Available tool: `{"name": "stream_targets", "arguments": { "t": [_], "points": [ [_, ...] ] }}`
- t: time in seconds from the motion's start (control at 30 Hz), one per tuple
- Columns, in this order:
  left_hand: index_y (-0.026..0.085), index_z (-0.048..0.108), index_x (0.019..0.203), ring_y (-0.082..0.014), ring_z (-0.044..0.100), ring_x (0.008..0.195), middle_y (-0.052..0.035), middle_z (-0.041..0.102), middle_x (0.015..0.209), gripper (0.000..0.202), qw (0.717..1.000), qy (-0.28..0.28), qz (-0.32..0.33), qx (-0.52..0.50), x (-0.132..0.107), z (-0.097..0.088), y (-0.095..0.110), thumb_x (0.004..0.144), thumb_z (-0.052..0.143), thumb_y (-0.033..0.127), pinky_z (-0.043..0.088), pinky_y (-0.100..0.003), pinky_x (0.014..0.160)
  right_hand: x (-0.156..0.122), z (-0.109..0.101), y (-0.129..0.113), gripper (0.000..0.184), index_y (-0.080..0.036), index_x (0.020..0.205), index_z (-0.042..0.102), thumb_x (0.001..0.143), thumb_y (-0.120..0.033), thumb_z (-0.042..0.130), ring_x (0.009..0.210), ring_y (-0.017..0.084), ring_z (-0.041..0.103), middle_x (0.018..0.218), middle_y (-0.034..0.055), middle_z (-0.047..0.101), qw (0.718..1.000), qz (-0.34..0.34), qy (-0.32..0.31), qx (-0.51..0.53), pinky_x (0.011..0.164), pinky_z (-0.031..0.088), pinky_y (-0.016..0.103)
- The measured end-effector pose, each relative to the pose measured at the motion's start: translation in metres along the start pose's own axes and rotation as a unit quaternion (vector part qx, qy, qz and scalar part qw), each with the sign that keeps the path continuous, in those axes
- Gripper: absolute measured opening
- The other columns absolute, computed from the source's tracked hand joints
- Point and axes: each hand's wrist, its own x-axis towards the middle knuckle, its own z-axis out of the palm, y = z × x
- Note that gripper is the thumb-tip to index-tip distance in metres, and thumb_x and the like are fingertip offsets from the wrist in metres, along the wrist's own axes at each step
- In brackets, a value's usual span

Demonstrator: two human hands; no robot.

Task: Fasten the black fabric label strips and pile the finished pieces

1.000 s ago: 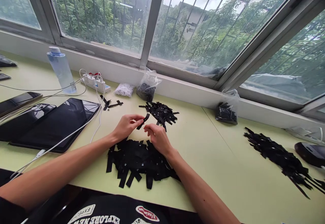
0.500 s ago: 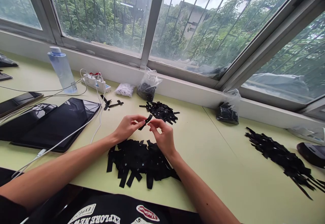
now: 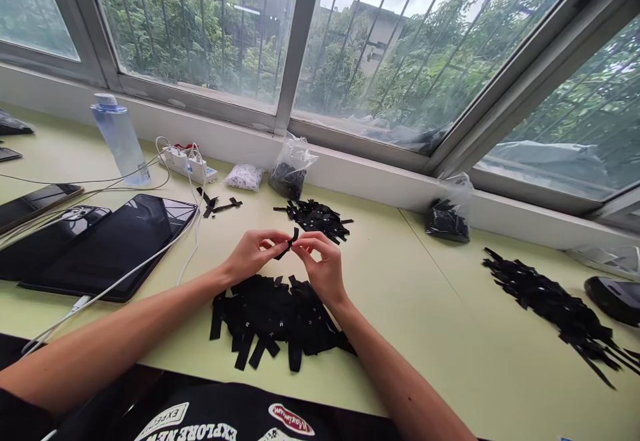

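Both my hands meet above the pale green table (image 3: 400,321) and pinch one small black fabric label (image 3: 290,243) between them. My left hand (image 3: 253,254) grips its left end with thumb and fingers. My right hand (image 3: 320,264) pinches the right end. Just below the hands lies a heap of black labels (image 3: 273,321) with tiny white letters. A smaller pile of black labels (image 3: 315,218) sits beyond the hands, toward the window.
Two dark tablets (image 3: 113,244) with white cables lie at the left, beside a phone (image 3: 35,201). A blue bottle (image 3: 120,138) and a power strip (image 3: 190,161) stand near the sill. Plastic bags (image 3: 290,168) sit by the window. Another long black label pile (image 3: 555,308) spreads at the right.
My right hand rose from the near heap and took hold of the label's free end. The label, which my left hand held alone, is now pinched by both hands.
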Motion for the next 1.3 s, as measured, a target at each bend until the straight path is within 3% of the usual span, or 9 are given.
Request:
{"name": "stream_targets", "arguments": {
  "t": [0.57, 0.77, 0.97, 1.03, 1.13, 1.3],
  "points": [
    [0.018, 0.075, 0.107, -0.0224, 0.069, 0.096, -0.0088, 0.076, 0.105, 0.03, 1.0, -0.017, 0.001, -0.017, -0.0005, -0.0008, 0.0045, 0.091, 0.066, 0.041, 0.056, -0.034, 0.082, -0.0038, 0.0054, 0.0028, 0.009, -0.021, 0.084, 0.069, 0.089, -0.029, 0.07, 0.087, 0.02, 0.067, 0.094, 0.0044, 0.072, 0.998, 0.059, 0.012, 0.035, 0.078, 0.054, 0.035],
    [0.017, 0.077, 0.102, -0.0224, 0.069, 0.097, -0.0091, 0.076, 0.104, 0.027, 1.0, -0.018, 0.002, -0.017, -0.0001, -0.0021, 0.0046, 0.09, 0.067, 0.04, 0.056, -0.033, 0.081, -0.005, 0.0048, 0.0048, 0.021, -0.022, 0.106, 0.066, 0.088, -0.031, 0.072, 0.075, 0.018, 0.066, 0.089, 0.0029, 0.07, 0.995, 0.089, -0.002, 0.04, 0.074, 0.056, 0.033],
    [0.018, 0.076, 0.1, -0.023, 0.069, 0.101, -0.0081, 0.076, 0.104, 0.024, 0.999, -0.008, 0.009, -0.047, -0.0007, -0.0005, 0.0037, 0.09, 0.068, 0.038, 0.055, -0.035, 0.089, -0.0038, 0.0057, 0.0042, 0.046, -0.026, 0.135, 0.056, 0.091, -0.027, 0.068, 0.08, 0.017, 0.066, 0.105, 0.005, 0.069, 0.995, 0.08, -0.025, 0.054, 0.078, 0.057, 0.034],
    [0.018, 0.076, 0.099, -0.0223, 0.07, 0.099, -0.0076, 0.077, 0.102, 0.023, 0.999, -0.001, 0.011, -0.047, -0.0009, -0.0002, 0.0034, 0.09, 0.068, 0.037, 0.056, -0.035, 0.089, -0.0038, 0.006, 0.0027, 0.036, -0.026, 0.127, 0.062, 0.091, -0.025, 0.067, 0.084, 0.018, 0.067, 0.104, 0.0049, 0.07, 0.997, 0.066, -0.029, 0.042, 0.078, 0.056, 0.034],
    [0.017, 0.077, 0.097, -0.0217, 0.07, 0.095, -0.0071, 0.077, 0.098, 0.023, 0.999, 0.008, 0.016, -0.028, -0.0016, -0.0004, 0.0037, 0.091, 0.067, 0.038, 0.056, -0.035, 0.087, -0.0051, 0.006, -0.0002, 0.011, -0.024, 0.1, 0.072, 0.092, -0.024, 0.065, 0.087, 0.02, 0.067, 0.098, 0.0049, 0.072, 0.999, 0.027, -0.02, 0.008, 0.075, 0.055, 0.034],
    [0.018, 0.077, 0.098, -0.0218, 0.071, 0.093, -0.0074, 0.077, 0.097, 0.024, 0.999, 0.018, 0.03, 0.006, -0.0029, 0.0006, 0.0075, 0.091, 0.066, 0.038, 0.057, -0.035, 0.084, -0.0079, 0.0066, -0.0038, 0.008, -0.023, 0.086, 0.069, 0.092, -0.02, 0.064, 0.077, 0.018, 0.066, 0.092, 0.0039, 0.072, 1.0, -0.017, 0.017, -0.015, 0.068, 0.054, 0.033]
  ]
}}
